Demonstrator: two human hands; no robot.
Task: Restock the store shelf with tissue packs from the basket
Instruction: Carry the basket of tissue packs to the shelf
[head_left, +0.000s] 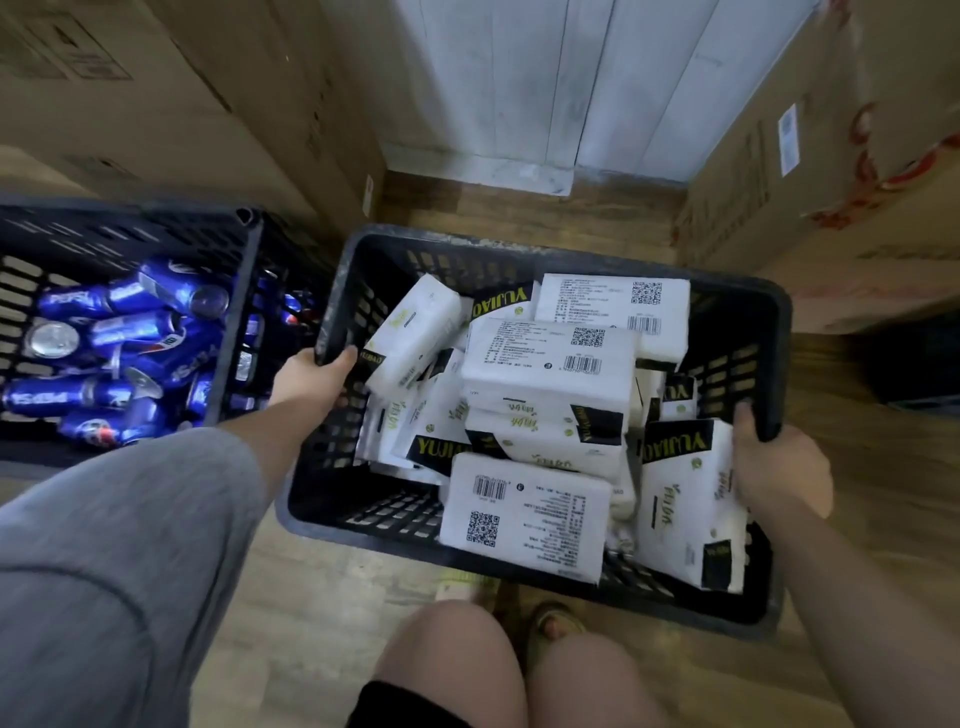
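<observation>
A black rectangular plastic basket with slotted walls (519, 249) sat at the centre of the view, tilted, over a wood-grain floor (291, 623). The person's left hand (317, 376) gripped the basket's rim at nine o'clock, thumb hooked over the edge and fingers (340, 401) curled under it on the outside wall. The right hand (779, 462) gripped the rim at three o'clock, thumb pressed along the inside of the corner and the rest of the fingers wrapped beneath, out of sight.

Inside the basket lay a loose heap of white plastic-wrapped tissue packs with black and yellow lettering (545, 374), some flat with barcode and QR labels up, others leaning on edge. One pack stood against the wall at four o'clock, just beside the right hand; another lay flat at six o'clock against the near wall. The heap filled the right half more than the left, where the slotted bottom showed.

At nine o'clock from the basket, just beside it, stood a second black slotted crate (239, 332) holding blue soft-drink cans (135, 338) lying in a jumble. Brown cardboard boxes (182, 104) were stacked at eleven o'clock and at two o'clock, with pale grey wall panels (571, 78) at twelve o'clock. A grey sleeve (130, 545) covered the left upper arm, and bare knees showed at six o'clock
</observation>
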